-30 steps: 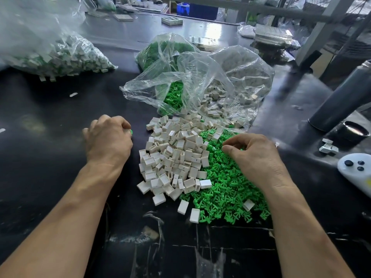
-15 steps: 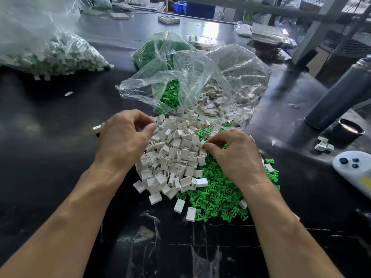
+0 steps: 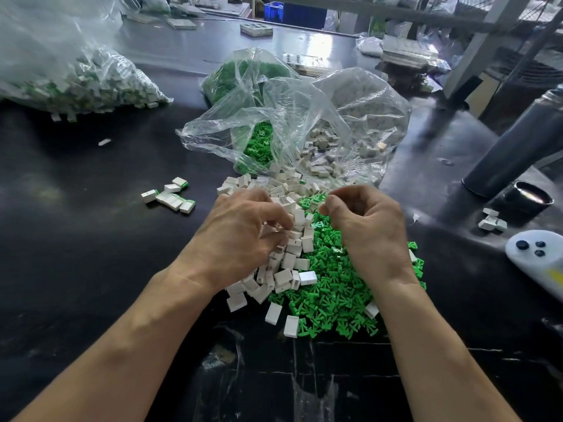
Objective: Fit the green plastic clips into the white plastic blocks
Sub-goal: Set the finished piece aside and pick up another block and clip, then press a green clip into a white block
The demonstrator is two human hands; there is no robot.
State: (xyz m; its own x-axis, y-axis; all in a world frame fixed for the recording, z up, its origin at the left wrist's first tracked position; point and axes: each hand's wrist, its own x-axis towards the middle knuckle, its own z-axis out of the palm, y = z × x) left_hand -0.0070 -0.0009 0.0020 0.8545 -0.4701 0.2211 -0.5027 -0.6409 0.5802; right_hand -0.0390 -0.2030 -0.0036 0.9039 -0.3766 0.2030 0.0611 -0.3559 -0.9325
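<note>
Your left hand (image 3: 240,236) lies palm down on the heap of white plastic blocks (image 3: 289,254), its fingers curled into the pile and closing on blocks; exactly which ones it grips is hidden under the fingers. Your right hand (image 3: 370,229) hovers just beside it over the green plastic clips (image 3: 332,300), fingers curled with thumb and forefinger pressed together at the tip; whether a clip is pinched there cannot be made out. The two heaps touch and mix between your hands, white under the left, green under the right and toward your wrists. Beyond your fingertips two clear plastic bags (image 3: 304,117) lie open, one spilling green clips, the other white blocks. Out past your left hand, well apart from the heap, sits a small cluster of finished blocks (image 3: 170,196) with green showing at their edges. Far to the left lies another filled bag (image 3: 76,77). Everything rests on a dark table (image 3: 76,254). To the right of your right hand stand a grey cylinder (image 3: 518,147) and a white controller (image 3: 539,257).
</note>
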